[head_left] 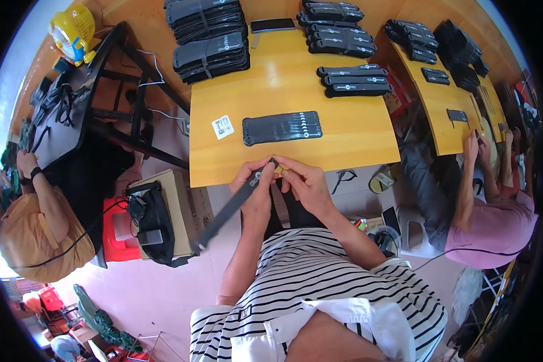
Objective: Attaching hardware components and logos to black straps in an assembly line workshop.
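Note:
My left hand (254, 181) grips the top end of a long, flat black strap (228, 210) that slants down to the left, off the near edge of the yellow wooden table (295, 90). My right hand (304, 180) pinches a small tan piece at that same end, fingertips meeting those of the left hand. Just beyond both hands, a row of similar black straps (282, 127) lies flat on the table. A white sticker label (222, 127) rests to its left.
Stacks of black straps (211, 55) (354, 80) fill the far tabletop, with a dark phone (273, 25). A cardboard box (184, 208) with a black bag stands left of me. One person sits at the left, another at the right beside a second table (446, 102).

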The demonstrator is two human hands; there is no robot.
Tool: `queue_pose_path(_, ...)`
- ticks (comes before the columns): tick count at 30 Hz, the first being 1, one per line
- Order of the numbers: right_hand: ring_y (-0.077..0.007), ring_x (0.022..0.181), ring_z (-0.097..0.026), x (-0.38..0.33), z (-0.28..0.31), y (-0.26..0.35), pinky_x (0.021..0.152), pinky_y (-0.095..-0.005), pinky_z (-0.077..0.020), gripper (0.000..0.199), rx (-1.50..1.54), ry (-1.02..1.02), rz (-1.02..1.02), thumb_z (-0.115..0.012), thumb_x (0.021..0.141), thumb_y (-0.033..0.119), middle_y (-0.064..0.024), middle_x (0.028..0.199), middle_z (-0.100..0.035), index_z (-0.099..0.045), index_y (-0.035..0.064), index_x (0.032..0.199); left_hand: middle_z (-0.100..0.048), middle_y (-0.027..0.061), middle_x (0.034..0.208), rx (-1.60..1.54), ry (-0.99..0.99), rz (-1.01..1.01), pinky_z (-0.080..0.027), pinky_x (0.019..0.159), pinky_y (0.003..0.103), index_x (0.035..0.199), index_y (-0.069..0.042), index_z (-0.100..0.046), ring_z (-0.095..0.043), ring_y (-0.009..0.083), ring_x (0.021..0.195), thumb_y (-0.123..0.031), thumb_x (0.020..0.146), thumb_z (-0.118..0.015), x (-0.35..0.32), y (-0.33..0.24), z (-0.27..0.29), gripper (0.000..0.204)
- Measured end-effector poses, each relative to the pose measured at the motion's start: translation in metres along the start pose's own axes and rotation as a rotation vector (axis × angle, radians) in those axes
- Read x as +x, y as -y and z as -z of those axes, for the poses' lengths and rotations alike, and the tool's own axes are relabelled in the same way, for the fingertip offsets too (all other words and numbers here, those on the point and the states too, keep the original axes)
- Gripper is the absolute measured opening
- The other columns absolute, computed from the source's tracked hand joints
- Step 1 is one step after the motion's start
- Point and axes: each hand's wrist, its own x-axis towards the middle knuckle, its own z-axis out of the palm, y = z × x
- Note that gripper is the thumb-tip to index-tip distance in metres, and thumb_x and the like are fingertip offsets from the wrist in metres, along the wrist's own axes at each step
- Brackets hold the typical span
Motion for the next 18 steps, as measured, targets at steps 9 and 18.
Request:
queue_pose_path(9, -0.0068, 0.053, -0.051, 0.000, -0.005, 0.014, 0.048, -0.0204, -0.0412, 0.028, 0.222, 0.001, -0.136, -0.051, 0.089, 0.006, -0.0016, 0.063, -0.056, -0.057, 0.0031, 0.115, -0.063, 0.0060, 0.075, 0.079, -0.015, -0.107, -0.047, 0.058, 0.021, 0.090, 0.002, -0.063, -0.058, 0.0089, 0.064, -0.004, 0.081, -0.063, -0.002, -0.002, -0.005, 0.012)
queue_pose_path(18, -0.0114, 0.052, -0.056, 0.003, 0.018, 0.015, 0.049, -0.0244, -0.0443, 0.021, -0.182, 0.109, 0.071, -0.054, 0.085, 0.006, -0.0067, 0.064, -0.060, -0.061, 0.0013, 0.105, -0.064, 0.0070, 0.076, -0.099, 0.276, 0.238, -0.046, 0.057, 0.019, 0.087, 0.001, -0.062, -0.057, 0.0089, 0.060, -0.007, 0.080, -0.064, 0.020, -0.013, 0.028, 0.011)
